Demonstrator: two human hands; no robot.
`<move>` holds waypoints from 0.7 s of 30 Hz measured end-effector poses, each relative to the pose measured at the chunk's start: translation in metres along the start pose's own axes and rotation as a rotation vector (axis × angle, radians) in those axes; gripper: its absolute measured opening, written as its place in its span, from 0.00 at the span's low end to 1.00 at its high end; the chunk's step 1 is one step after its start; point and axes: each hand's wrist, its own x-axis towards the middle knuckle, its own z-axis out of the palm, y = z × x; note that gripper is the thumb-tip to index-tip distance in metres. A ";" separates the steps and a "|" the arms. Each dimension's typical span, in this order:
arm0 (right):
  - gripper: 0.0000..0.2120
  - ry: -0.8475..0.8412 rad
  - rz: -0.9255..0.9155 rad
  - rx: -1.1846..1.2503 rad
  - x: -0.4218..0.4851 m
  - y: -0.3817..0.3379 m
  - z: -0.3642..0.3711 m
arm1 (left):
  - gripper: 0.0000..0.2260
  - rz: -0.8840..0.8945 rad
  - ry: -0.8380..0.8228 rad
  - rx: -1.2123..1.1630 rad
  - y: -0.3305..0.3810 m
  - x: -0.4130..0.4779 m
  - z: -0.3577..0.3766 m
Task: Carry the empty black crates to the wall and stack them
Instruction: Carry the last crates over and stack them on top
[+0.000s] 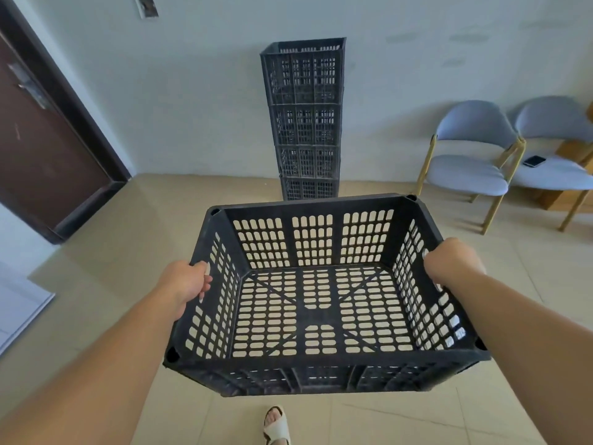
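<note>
I hold an empty black slotted crate (317, 300) level in front of me, above the tiled floor. My left hand (187, 281) grips its left rim, fingers curled through the side wall. My right hand (449, 260) grips the right rim the same way. Straight ahead, a tall stack of several black crates (305, 120) stands against the white wall, its top open. The held crate's far edge overlaps the bottom of the stack in view.
A dark brown door (38, 136) is at the left. Two blue padded chairs (471, 162) stand by the wall at the right, one with a phone (534, 161) on its seat. My sandalled foot (276, 427) shows below the crate on beige floor tiles.
</note>
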 end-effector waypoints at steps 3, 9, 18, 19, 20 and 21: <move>0.06 0.014 0.008 0.016 0.032 -0.052 0.020 | 0.13 0.021 -0.027 0.000 0.025 0.068 -0.009; 0.06 0.030 0.099 0.084 0.077 -0.131 0.046 | 0.14 0.075 -0.118 0.025 0.093 0.193 -0.028; 0.06 0.076 0.138 0.098 0.173 -0.219 0.048 | 0.13 0.172 -0.163 0.081 0.200 0.311 -0.010; 0.06 0.083 0.133 0.101 0.187 -0.228 0.046 | 0.13 0.176 -0.165 0.090 0.212 0.323 -0.006; 0.06 0.089 0.133 0.101 0.202 -0.237 0.044 | 0.13 0.177 -0.168 0.092 0.225 0.336 0.000; 0.06 0.095 0.134 0.104 0.220 -0.246 0.042 | 0.13 0.176 -0.166 0.086 0.238 0.349 0.006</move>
